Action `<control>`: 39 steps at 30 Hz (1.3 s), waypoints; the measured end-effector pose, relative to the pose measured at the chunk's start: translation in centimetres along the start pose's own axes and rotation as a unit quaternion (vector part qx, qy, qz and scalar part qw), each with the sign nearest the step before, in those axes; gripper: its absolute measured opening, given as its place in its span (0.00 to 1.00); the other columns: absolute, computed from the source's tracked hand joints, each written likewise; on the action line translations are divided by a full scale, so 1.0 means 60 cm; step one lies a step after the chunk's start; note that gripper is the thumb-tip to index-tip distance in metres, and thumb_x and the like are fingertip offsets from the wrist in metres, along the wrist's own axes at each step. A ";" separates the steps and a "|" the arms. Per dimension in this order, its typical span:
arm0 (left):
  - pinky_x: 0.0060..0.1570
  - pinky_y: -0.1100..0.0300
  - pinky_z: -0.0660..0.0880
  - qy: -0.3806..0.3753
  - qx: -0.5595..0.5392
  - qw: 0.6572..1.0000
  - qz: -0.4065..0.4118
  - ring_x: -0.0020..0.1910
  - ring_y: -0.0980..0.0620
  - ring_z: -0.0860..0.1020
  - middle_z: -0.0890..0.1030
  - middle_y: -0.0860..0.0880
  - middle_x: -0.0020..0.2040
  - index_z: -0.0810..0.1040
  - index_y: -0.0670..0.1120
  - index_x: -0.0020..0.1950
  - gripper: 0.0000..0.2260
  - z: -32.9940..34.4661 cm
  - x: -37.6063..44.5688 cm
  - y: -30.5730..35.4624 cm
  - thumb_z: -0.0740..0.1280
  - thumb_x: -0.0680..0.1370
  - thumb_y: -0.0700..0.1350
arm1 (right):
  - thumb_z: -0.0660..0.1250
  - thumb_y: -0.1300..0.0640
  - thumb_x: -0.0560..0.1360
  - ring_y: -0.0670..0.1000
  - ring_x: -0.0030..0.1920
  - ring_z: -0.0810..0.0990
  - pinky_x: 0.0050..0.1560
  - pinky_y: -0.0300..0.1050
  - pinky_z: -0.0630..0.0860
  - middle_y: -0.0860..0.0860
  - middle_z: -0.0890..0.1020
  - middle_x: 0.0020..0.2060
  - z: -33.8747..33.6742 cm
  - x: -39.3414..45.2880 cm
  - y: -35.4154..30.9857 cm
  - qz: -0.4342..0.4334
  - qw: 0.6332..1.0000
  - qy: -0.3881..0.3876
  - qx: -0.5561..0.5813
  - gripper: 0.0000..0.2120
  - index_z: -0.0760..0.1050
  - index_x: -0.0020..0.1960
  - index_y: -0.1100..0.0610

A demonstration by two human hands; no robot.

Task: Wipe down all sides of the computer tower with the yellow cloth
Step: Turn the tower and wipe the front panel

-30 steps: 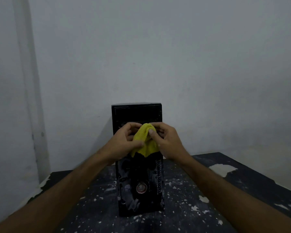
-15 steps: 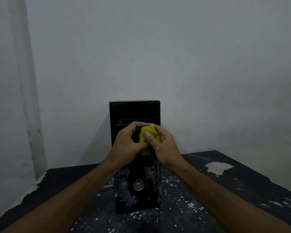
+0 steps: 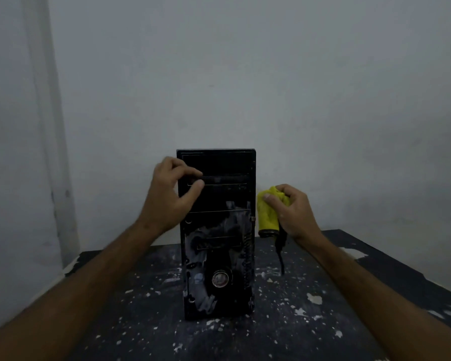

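Head view. The computer tower (image 3: pixel 216 230) stands upright near the middle of the worktop (image 3: pixel 310 321), front panel toward the person, its back close to the wall (image 3: pixel 245 74). The left hand (image 3: pixel 171 194) lies at the tower's upper left front edge, fingers loosely curled over the panel; whether it grips or only touches cannot be told. The right hand (image 3: pixel 290 212) holds the yellow cloth (image 3: pixel 267 213) bunched in its fingers, just beside the tower's right side. A dark cord (image 3: pixel 280 252) hangs below that hand.

Handling, as judged: the tower is a rigid, probably heavy box with a glossy, slippery front; it is best steadied or turned by its top corners and side edges, not by the drive-bay covers. The cloth is soft and light and conforms to any face.

Clearance: open worktop lies to both sides and in front. The gap behind the tower is narrow, so the rear face probably requires turning the tower. The worktop's left and right edges are near; the tower should be turned in place.
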State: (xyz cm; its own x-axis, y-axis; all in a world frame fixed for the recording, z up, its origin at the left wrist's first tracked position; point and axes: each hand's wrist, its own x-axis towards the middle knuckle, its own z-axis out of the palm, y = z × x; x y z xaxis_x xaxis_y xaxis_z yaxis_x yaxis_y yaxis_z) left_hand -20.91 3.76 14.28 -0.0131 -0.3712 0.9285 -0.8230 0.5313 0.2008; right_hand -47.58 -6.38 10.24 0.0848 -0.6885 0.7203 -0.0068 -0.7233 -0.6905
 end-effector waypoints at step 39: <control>0.59 0.51 0.62 -0.034 0.045 0.998 -0.028 0.57 0.50 0.67 0.67 0.50 0.71 0.61 0.50 0.76 0.33 0.021 0.031 -0.056 0.61 0.70 0.46 | 0.79 0.46 0.72 0.46 0.40 0.80 0.38 0.43 0.76 0.49 0.82 0.39 0.045 0.049 -0.031 -0.159 0.956 -0.065 -0.238 0.13 0.80 0.44 0.55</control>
State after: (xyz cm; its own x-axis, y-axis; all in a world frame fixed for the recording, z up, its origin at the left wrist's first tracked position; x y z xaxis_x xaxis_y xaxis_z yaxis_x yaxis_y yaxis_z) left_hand -18.88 0.30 14.96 -0.0021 -0.4508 0.8926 -0.8709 0.4395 0.2199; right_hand -44.63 -6.92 13.45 0.2805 -0.4396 0.8532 -0.4103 -0.8586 -0.3075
